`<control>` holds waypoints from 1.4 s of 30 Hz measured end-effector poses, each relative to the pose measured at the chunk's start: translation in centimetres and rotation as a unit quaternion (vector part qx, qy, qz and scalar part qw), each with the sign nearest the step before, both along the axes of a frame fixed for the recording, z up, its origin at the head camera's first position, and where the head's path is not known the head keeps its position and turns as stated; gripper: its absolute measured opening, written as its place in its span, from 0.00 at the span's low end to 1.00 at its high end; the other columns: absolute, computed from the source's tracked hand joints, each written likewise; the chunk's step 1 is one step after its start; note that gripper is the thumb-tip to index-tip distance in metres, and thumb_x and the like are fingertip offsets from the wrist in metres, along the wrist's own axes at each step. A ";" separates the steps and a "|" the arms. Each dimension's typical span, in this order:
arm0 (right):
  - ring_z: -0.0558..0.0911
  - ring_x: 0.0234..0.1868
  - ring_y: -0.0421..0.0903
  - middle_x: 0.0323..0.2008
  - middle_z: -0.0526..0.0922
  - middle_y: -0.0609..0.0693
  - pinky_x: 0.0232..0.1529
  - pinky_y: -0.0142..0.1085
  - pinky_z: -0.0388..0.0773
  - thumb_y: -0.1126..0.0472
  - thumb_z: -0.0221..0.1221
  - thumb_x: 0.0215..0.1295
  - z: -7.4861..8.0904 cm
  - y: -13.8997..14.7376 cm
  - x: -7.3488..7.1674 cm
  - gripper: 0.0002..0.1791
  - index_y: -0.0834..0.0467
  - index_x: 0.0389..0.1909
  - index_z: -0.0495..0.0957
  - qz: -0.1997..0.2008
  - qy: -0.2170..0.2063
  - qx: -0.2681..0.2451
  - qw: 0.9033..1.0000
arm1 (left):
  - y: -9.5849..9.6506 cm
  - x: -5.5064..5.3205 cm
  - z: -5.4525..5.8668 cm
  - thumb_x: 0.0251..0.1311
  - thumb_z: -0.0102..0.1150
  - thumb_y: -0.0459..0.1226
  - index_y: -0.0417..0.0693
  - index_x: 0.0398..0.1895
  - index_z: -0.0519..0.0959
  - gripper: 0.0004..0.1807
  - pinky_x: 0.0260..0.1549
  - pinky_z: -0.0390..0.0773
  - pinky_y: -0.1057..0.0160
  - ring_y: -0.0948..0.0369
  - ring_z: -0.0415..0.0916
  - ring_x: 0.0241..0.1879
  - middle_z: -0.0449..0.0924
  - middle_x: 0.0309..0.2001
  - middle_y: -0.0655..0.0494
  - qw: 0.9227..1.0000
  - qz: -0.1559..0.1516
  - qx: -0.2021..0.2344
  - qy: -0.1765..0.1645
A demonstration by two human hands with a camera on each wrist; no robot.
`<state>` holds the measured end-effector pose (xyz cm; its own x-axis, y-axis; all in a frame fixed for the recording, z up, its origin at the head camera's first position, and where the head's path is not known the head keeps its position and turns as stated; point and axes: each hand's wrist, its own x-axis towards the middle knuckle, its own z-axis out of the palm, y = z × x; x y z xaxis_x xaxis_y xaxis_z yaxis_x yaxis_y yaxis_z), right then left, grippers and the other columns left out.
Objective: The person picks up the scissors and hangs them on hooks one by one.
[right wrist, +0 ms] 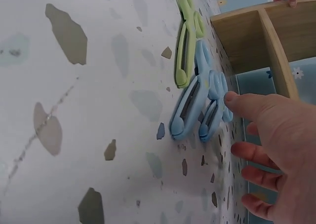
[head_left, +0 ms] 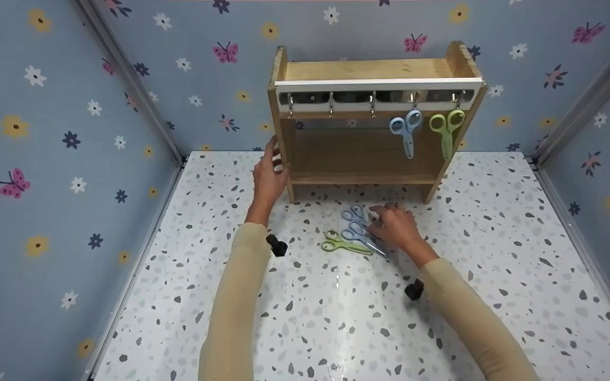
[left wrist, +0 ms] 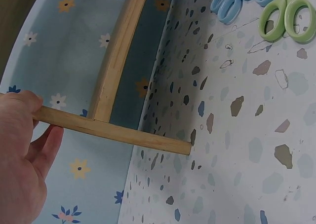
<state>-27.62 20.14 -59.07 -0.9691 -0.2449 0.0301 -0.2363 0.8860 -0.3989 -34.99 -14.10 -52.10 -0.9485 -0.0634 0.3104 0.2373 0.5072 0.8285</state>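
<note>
My left hand (head_left: 270,182) grips the left side panel of a wooden shelf (head_left: 358,179), its thumb and fingers on either face of the board in the left wrist view. My right hand (head_left: 396,227) is over the table, fingers loosely bent and spread, holding nothing. Its thumb tip is right at the handles of one pair of blue scissors (right wrist: 212,115). A second pair of blue scissors (right wrist: 190,105) lies alongside, and green scissors (right wrist: 183,61) overlap it. From the shelf's hooks hang blue scissors (head_left: 408,142) and green scissors (head_left: 447,142).
A white rail (head_left: 352,84) with several metal hooks runs across the shelf front; the three hooks on the left bear nothing. The speckled table (head_left: 337,317) meets flowered walls (head_left: 45,190) at the left, back and right.
</note>
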 end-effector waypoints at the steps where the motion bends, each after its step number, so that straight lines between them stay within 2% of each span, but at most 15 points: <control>1: 0.84 0.61 0.66 0.55 0.90 0.63 0.67 0.70 0.78 0.51 0.76 0.72 -0.1 0.0 0.0 0.32 0.58 0.73 0.83 0.001 0.001 0.000 1.000 | 0.0 0.0 0.0 0.81 0.62 0.31 0.50 0.92 0.58 0.41 0.68 0.90 0.44 0.40 0.86 0.71 0.76 0.79 0.35 1.000 -0.001 0.001 0.003; 7: 0.81 0.67 0.66 0.60 0.89 0.63 0.72 0.74 0.75 0.50 0.76 0.72 -0.4 -0.1 0.1 0.32 0.57 0.72 0.84 0.000 -0.004 0.002 1.000 | -0.1 0.0 0.0 0.81 0.63 0.31 0.50 0.92 0.58 0.42 0.68 0.90 0.44 0.39 0.86 0.71 0.76 0.79 0.34 1.000 -0.007 0.008 0.008; 14: 0.81 0.67 0.66 0.57 0.90 0.62 0.75 0.78 0.71 0.49 0.76 0.71 -0.8 -0.2 -0.2 0.32 0.58 0.72 0.84 0.001 -0.013 0.005 1.000 | -0.1 -0.1 0.0 0.81 0.62 0.31 0.50 0.92 0.57 0.42 0.69 0.89 0.44 0.37 0.84 0.72 0.75 0.79 0.33 1.000 -0.008 0.006 0.009; 21: 0.82 0.64 0.67 0.54 0.91 0.62 0.72 0.79 0.75 0.50 0.76 0.70 -1.2 -0.3 -0.2 0.29 0.58 0.68 0.87 0.011 -0.001 0.014 1.000 | 0.0 0.1 0.0 0.81 0.63 0.30 0.50 0.92 0.57 0.42 0.69 0.90 0.44 0.38 0.84 0.72 0.75 0.79 0.34 1.000 -0.007 0.008 0.008; 24: 0.82 0.60 0.66 0.44 0.90 0.59 0.65 0.76 0.79 0.52 0.76 0.70 -1.2 -0.4 0.0 0.18 0.58 0.53 0.90 0.020 0.014 0.007 1.000 | -0.1 0.0 0.0 0.81 0.63 0.30 0.49 0.92 0.58 0.42 0.67 0.90 0.44 0.38 0.85 0.71 0.76 0.79 0.34 1.000 -0.006 0.007 0.013; 26: 0.82 0.56 0.65 0.38 0.87 0.57 0.60 0.74 0.80 0.54 0.75 0.69 -1.3 -0.4 0.0 0.11 0.56 0.41 0.87 0.024 0.023 0.003 0.999 | -0.1 0.0 0.0 0.81 0.63 0.31 0.49 0.92 0.58 0.41 0.66 0.91 0.43 0.38 0.86 0.70 0.77 0.78 0.33 1.000 -0.006 0.004 0.015; 28: 0.81 0.53 0.64 0.35 0.85 0.56 0.56 0.73 0.80 0.57 0.74 0.69 -1.3 -0.5 0.0 0.09 0.56 0.36 0.84 0.027 0.027 -0.002 0.999 | -0.1 0.0 0.0 0.81 0.63 0.31 0.48 0.92 0.59 0.41 0.65 0.91 0.43 0.38 0.86 0.70 0.77 0.78 0.33 1.000 -0.007 0.002 0.018; 31: 0.82 0.52 0.64 0.38 0.87 0.57 0.54 0.73 0.80 0.60 0.72 0.68 -1.9 -0.4 -0.2 0.07 0.58 0.42 0.88 0.027 0.040 -0.003 0.999 | -0.1 0.0 -0.1 0.81 0.63 0.31 0.49 0.92 0.58 0.41 0.66 0.91 0.44 0.38 0.86 0.71 0.77 0.78 0.33 1.000 -0.008 0.001 0.016; 34: 0.83 0.53 0.65 0.44 0.91 0.60 0.56 0.75 0.80 0.60 0.71 0.68 -1.9 -0.6 -0.1 0.17 0.59 0.56 0.91 0.028 0.041 -0.004 0.999 | -0.1 0.0 -0.1 0.81 0.62 0.31 0.49 0.92 0.58 0.41 0.66 0.91 0.44 0.39 0.85 0.71 0.76 0.78 0.33 1.000 -0.007 0.002 0.013; 37: 0.83 0.55 0.66 0.47 0.92 0.62 0.59 0.76 0.80 0.62 0.70 0.68 -1.4 -0.8 0.1 0.19 0.61 0.59 0.91 0.028 0.030 -0.008 0.999 | -0.1 0.1 -0.1 0.81 0.63 0.31 0.49 0.92 0.58 0.41 0.66 0.91 0.43 0.38 0.85 0.71 0.76 0.78 0.33 1.000 -0.006 0.003 0.012; 42: 0.84 0.55 0.66 0.48 0.92 0.63 0.60 0.76 0.80 0.62 0.69 0.69 -1.5 -0.7 0.0 0.20 0.61 0.59 0.91 0.025 0.026 -0.004 0.999 | -0.1 0.1 -0.1 0.81 0.63 0.31 0.50 0.92 0.59 0.41 0.67 0.91 0.44 0.38 0.85 0.71 0.76 0.78 0.34 1.000 -0.005 0.003 0.009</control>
<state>-27.60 19.39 -60.61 -0.9530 -0.2916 0.0819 -0.2998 0.8694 -0.3928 -34.91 -14.17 -52.22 -0.9433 -0.0556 0.3272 0.2575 0.4992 0.8274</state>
